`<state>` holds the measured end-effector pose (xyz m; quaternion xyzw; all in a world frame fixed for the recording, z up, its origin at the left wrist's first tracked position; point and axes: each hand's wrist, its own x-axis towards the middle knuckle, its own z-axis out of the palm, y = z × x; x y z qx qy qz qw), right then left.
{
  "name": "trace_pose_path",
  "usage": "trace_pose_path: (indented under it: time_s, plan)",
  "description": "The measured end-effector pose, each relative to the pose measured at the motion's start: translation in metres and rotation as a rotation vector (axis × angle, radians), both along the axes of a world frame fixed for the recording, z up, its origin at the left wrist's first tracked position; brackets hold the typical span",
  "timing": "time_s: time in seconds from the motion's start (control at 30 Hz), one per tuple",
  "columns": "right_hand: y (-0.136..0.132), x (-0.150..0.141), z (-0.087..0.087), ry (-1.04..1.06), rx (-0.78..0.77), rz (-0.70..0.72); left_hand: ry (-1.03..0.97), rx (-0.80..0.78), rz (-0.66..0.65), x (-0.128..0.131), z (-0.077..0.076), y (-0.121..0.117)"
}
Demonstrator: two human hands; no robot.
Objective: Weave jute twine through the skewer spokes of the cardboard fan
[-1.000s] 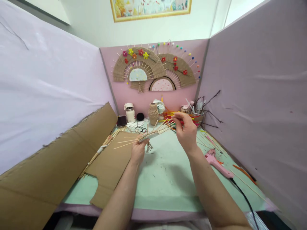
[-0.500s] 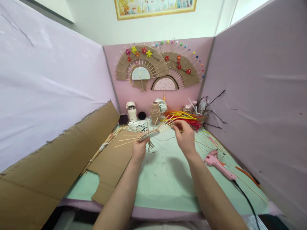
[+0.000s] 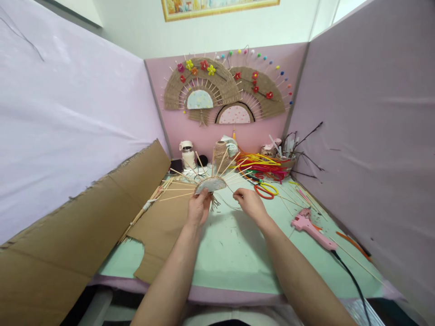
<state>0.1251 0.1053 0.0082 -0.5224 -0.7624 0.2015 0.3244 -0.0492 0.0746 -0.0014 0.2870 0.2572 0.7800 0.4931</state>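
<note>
Fan (image 3: 211, 184) with thin sticks (image 3: 222, 163) spread around its curved edge is up above the table (image 3: 234, 262), gripped low between the thumb and fingers of my left hand (image 3: 198, 209). With my right hand (image 3: 250, 203) I pinch a string (image 3: 230, 189) just beside it. On my head view, scissors (image 3: 261, 184) lie beyond that hand, and a glue gun (image 3: 314, 232) rests to its right.

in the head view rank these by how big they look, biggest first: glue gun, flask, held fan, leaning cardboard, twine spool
1. Leaning cardboard
2. Held fan, sticks included
3. Glue gun
Unranked, both smaller: flask and twine spool look alike, and sticks partly cover the spool
</note>
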Motion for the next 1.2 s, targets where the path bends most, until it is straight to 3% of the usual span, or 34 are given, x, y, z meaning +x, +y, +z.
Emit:
trace_pose_path:
  time_s: [0.37, 0.5, 0.57, 0.7, 0.8, 0.93, 1.03, 1.13, 1.2]
  plan:
    - [-0.005, -0.004, -0.001, 0.172, -0.053, 0.139, -0.089, -0.019, -0.149, -0.007, -0.003, -0.002]
    - [-0.008, -0.005, 0.001, 0.166, -0.167, 0.271, -0.117, -0.005, -0.15, -0.012, -0.005, -0.001]
    - [-0.008, -0.004, 0.002, 0.13, -0.197, 0.267, -0.184, 0.0, -0.137, -0.015, -0.004, 0.0]
    - [0.002, 0.004, 0.002, 0.048, -0.081, 0.033, -0.381, 0.019, -0.121, -0.022, 0.002, -0.001]
    - [0.013, 0.013, 0.001, 0.133, 0.042, -0.206, -0.501, 0.035, -0.153, -0.025, 0.006, -0.004]
    - [0.028, 0.031, 0.002, 0.577, 0.165, -0.443, -0.575, 0.049, -0.214, -0.028, 0.009, -0.008]
    - [0.041, 0.049, 0.003, 0.973, 0.065, -0.492, -0.594, 0.065, -0.203, -0.03, 0.01, -0.008]
    - [0.052, 0.069, 0.004, 1.123, -0.046, -0.444, -0.581, 0.077, -0.179, -0.032, 0.01, -0.008]
    - [0.053, 0.08, 0.005, 1.252, 0.129, -0.498, -0.578, 0.08, -0.168, -0.033, 0.01, -0.007]
